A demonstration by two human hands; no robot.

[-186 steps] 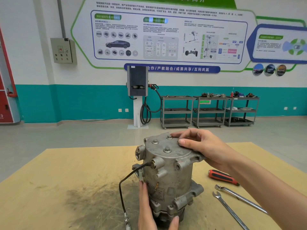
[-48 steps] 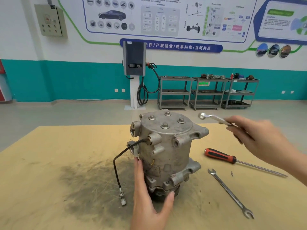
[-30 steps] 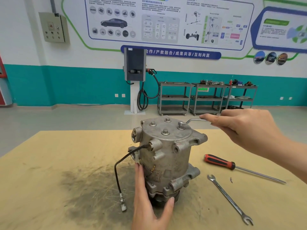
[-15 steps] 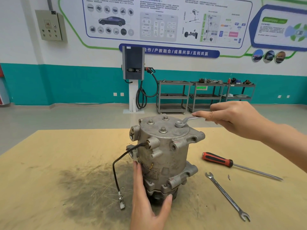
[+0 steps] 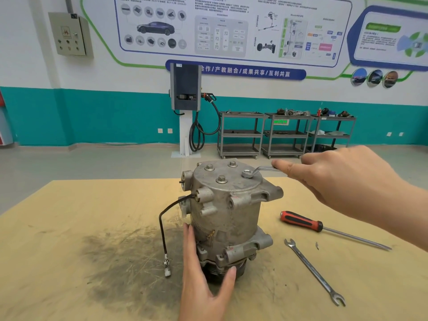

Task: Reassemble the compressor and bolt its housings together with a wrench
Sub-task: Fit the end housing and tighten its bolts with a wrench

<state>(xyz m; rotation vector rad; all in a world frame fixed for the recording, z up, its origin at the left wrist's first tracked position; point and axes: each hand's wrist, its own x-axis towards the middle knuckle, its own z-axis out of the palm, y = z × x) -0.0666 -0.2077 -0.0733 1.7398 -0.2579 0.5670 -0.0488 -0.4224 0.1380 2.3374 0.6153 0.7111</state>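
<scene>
My right hand [image 5: 342,181] is gripping the handle of a wrench [image 5: 260,169], whose ring end is sitting over one bolt [image 5: 247,174] on the compressor [image 5: 228,216]. My left hand [image 5: 203,281] is resting with straight fingers against the compressor's lower side, thumb beneath its base. The compressor is standing upright near the middle of the table [image 5: 69,228], a grey, scuffed cast-metal body carrying four bolts on its top cover and a black cable [image 5: 163,230] ending in a white plug. A red-handled screwdriver [image 5: 301,221] and a second wrench [image 5: 313,271] are lying to its right. The wall banner [image 5: 236,71] is reading "合作/产教融合/成果共享/互利共赢".
</scene>
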